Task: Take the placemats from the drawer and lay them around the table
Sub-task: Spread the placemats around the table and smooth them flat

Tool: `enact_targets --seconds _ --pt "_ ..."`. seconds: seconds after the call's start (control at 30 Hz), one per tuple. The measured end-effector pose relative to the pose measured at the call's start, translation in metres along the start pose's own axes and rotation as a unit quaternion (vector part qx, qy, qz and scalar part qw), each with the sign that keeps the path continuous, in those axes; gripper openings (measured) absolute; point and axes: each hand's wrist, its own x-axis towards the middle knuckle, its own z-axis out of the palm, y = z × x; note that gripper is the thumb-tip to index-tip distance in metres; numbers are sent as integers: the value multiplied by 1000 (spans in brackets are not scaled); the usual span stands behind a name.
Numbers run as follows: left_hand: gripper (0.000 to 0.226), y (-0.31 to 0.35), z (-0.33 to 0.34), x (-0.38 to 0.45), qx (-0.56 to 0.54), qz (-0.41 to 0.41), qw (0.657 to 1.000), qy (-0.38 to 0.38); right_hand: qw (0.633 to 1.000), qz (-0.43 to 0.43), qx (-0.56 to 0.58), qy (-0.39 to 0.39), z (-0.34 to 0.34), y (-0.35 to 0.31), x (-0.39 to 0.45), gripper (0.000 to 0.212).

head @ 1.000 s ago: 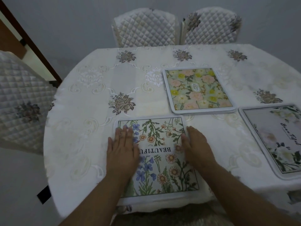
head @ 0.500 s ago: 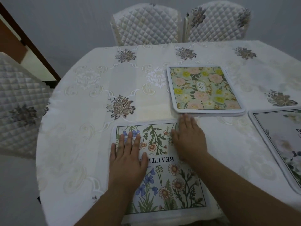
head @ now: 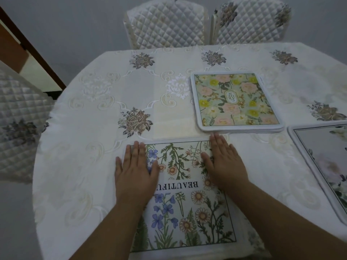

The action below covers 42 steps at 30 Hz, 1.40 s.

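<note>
A wildflower placemat (head: 183, 207) printed "BEAUTIFUL" lies flat at the near edge of the table (head: 97, 128). My left hand (head: 136, 172) presses flat on its far left part, fingers straight. My right hand (head: 224, 164) lies flat on its far right corner, fingertips close to a small stack of placemats (head: 235, 101) topped by a pink and yellow flower print. A third placemat (head: 326, 162) with pale flowers and a dark border lies at the right, cut off by the frame.
An embroidered white cloth covers the round table. Two quilted chairs (head: 166, 23) stand at the far side and another quilted chair (head: 17, 119) at the left. A wooden door frame (head: 32, 47) runs along the far left.
Both hands slid forward across the wildflower placemat toward its far edge, spreading apart. The camera view moved closer over the table.
</note>
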Motion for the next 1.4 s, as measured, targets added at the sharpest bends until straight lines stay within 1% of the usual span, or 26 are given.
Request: enact_targets --seconds 0.13,0.2,0.23,0.3,0.33,0.37,0.4,0.43,0.5,0.57,0.67,0.73,0.8,0.87,0.93,0.97,1.0,1.03,1.07,1.1,1.13,1.2,1.23,1.27,1.33,1.4 --pt "81 11 -15 6 11 -13 999 -38 999 -10 31 -26 -17 -2 3 68" --pt "75 30 -31 15 -43 13 998 -38 996 -12 86 -10 -39 8 8 58" --pt "71 43 -38 23 -91 33 995 -39 993 -11 114 24 -52 16 11 50" --pt "68 77 -52 41 -185 60 979 -58 984 -6 125 124 -75 40 24 38" --pt "67 96 -58 51 -223 61 970 -76 979 15 125 158 -85 56 34 35" --pt "65 115 -63 61 -257 51 960 -96 975 54 130 169 -94 75 44 35" --pt "63 133 -68 69 -286 36 950 -118 972 104 135 161 -102 93 54 37" --pt "61 150 -70 77 -314 21 939 -136 968 160 139 133 -109 111 63 41" --pt "58 178 -71 88 -374 -14 913 -160 956 246 149 53 -117 141 75 44" --pt "56 197 -66 99 -421 -57 890 -165 946 271 179 -2 -118 157 78 39" --pt "47 206 -55 116 -439 -138 880 -114 948 244 205 12 -114 163 78 30" --pt "34 208 -50 120 -446 -162 877 -79 951 229 205 38 -110 163 73 32" --pt "27 213 -47 122 -481 -158 858 -88 953 218 201 63 -105 163 70 36" --pt "35 219 -51 123 -517 -157 833 -124 948 222 205 101 -104 161 67 31" --pt "49 223 -66 119 -531 -147 820 -158 922 239 259 162 -109 161 64 15" --pt "53 223 -75 115 -539 -140 812 -174 895 253 317 183 -114 162 62 7" --pt "57 221 -86 108 -549 -133 803 -190 851 271 412 178 -120 163 60 4" --pt "60 215 -95 99 -555 -128 797 -201 791 289 521 141 -126 163 56 6" --pt "63 207 -105 86 -557 -123 796 -203 736 301 601 78 -130 164 50 12" --pt "63 198 -113 73 -553 -118 801 -197 705 300 642 9 -134 165 40 21" --pt "60 189 -120 57 -533 -105 819 -184 706 288 645 -54 -138 165 30 29" --pt "50 168 -129 26 -445 -45 883 -141 749 255 594 -142 -145 157 11 39" --pt "50 157 -132 10 -392 -13 910 -132 775 244 560 -161 -149 148 0 42" --pt "51 148 -135 -6 -364 7 922 -130 793 230 538 -168 -153 137 -9 46" --pt "54 132 -144 -39 -390 -3 913 -118 807 185 536 -165 -160 112 -27 48" --pt "55 115 -160 -70 -438 -38 895 -76 808 154 551 -142 -167 82 -47 41"
